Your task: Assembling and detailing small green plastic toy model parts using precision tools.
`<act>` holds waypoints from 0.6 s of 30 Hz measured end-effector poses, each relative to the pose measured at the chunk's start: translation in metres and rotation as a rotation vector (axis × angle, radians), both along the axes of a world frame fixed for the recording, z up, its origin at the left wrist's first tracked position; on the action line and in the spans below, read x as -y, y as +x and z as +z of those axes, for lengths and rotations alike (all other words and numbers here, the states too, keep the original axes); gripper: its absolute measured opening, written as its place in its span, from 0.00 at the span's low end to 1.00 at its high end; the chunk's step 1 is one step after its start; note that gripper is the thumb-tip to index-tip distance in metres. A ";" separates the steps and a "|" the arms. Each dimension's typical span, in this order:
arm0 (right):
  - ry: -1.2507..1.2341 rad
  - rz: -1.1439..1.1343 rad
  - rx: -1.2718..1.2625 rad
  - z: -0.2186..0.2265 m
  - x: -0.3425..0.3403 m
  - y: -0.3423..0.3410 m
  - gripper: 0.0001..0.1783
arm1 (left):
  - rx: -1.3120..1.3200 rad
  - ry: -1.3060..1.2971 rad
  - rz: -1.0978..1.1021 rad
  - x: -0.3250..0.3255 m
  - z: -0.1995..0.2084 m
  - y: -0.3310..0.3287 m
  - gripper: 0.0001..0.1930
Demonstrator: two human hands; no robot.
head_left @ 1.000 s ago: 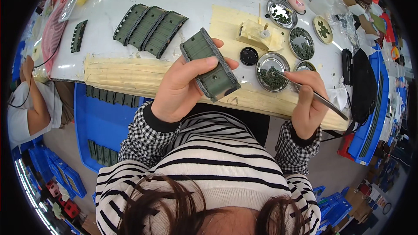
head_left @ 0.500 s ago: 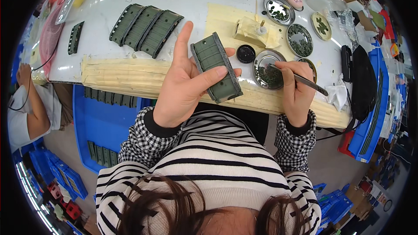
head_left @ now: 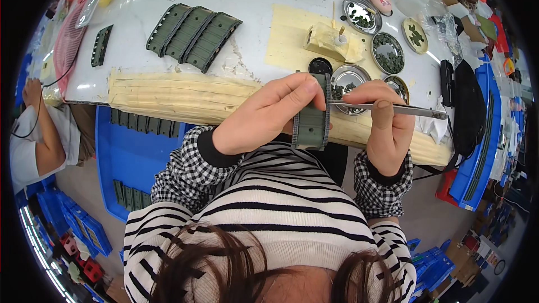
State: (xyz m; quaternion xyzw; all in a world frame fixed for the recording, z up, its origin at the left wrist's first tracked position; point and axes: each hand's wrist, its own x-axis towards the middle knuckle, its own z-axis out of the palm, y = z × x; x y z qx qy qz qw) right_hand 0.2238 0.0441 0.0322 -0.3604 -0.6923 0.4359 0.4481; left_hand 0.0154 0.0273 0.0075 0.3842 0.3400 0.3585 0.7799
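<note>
My left hand (head_left: pixel 266 113) is closed round a dark green curved panel (head_left: pixel 310 129) with ridged edges, held above the table's padded front edge. Metal tweezers (head_left: pixel 415 110) are pinched in my right hand (head_left: pixel 387 129). Their tips meet the panel's right-hand edge; whether they grip a small piece there is too small to tell. Just behind the tweezers stands a round metal dish (head_left: pixel 349 71) with small dark green pieces in it. A small black round pot (head_left: pixel 320 65) sits beside that dish, behind the panel.
Several similar green panels (head_left: pixel 193 36) lie on the table at left. More dishes of green pieces, one of them metal (head_left: pixel 387 53), stand at right near a tape-covered block (head_left: pixel 335 42). A blue tray (head_left: pixel 120 151) is below left. Another person's arm (head_left: pixel 48 134) shows at far left.
My left hand has moved right and turned the panel more upright, its fingers now wrapped over it. The tweezers have left the dish, and their tips have come to the panel's edge.
</note>
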 end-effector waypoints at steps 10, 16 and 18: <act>0.237 0.105 0.210 0.011 0.009 -0.008 0.13 | 0.166 -0.097 0.031 0.002 0.004 -0.001 0.11; 0.565 0.187 0.437 0.010 0.011 -0.009 0.19 | 0.144 -0.129 0.054 0.002 -0.003 -0.001 0.10; 0.514 0.189 0.407 0.011 0.011 -0.010 0.20 | 0.111 -0.085 0.045 0.001 -0.010 -0.002 0.10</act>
